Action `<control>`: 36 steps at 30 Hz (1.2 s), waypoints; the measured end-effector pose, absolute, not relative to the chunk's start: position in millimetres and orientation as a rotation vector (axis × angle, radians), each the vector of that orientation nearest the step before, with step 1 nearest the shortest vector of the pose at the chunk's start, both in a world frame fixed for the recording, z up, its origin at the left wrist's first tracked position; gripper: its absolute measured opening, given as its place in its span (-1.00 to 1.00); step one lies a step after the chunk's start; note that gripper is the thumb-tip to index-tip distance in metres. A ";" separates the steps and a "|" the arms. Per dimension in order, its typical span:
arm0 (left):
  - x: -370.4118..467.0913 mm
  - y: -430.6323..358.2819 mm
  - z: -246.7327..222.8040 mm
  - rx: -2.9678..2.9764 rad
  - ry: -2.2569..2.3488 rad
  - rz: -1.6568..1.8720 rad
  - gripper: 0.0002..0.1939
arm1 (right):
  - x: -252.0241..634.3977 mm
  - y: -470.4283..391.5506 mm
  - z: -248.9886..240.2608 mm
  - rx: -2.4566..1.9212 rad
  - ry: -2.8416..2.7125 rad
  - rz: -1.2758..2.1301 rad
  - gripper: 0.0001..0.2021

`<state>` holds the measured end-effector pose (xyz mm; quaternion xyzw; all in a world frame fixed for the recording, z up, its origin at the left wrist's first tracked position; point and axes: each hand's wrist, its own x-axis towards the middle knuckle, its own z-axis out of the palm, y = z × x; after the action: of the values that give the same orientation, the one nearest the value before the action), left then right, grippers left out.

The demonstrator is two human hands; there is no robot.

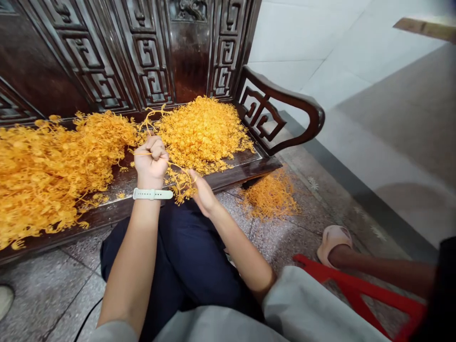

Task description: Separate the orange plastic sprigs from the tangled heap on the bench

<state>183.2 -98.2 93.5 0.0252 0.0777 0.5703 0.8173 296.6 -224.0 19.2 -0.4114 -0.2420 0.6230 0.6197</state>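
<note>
My left hand [151,159], with a pale watch strap on its wrist, is closed in a fist over the seat of a dark wooden bench. A thin orange stem runs through it, and a few stems stick up behind the knuckles. From the fist the stem stretches right to a small orange plastic flower sprig [181,184]. My right hand [204,194] pinches at the sprig's right side, its fingertips partly hidden. Beyond my hands lies a heap of orange plastic sprigs [204,130]; a larger pile [50,166] spreads along the left of the seat.
The carved bench [245,168] has a curved armrest [299,102] at its right end. Thin orange stems [272,195] lie heaped on the tiled floor beneath. On the right are a red stool frame [359,289] and another person's foot in a pale sandal [335,242].
</note>
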 end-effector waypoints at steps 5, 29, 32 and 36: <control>190.4 -95.9 87.6 0.039 0.229 1.181 -0.66 | 279.1 -226.5 18.8 -0.925 -0.558 1.461 -0.53; 173.6 -82.8 93.1 -0.028 0.515 1.218 -0.61 | 282.4 -287.5 36.5 -1.028 -1.678 0.062 -0.80; 175.3 -82.1 91.4 -0.037 0.548 1.215 -0.63 | 283.4 -289.9 36.5 -1.026 -1.695 0.093 -0.80; 180.1 -82.6 91.3 -0.048 0.566 1.218 -0.63 | 284.6 -297.3 38.5 -1.022 -1.705 0.115 -0.79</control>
<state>180.1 -82.6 91.3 -0.0224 0.2623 0.5642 0.7826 284.6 -297.3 38.5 -0.4307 -0.7186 0.0483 0.5438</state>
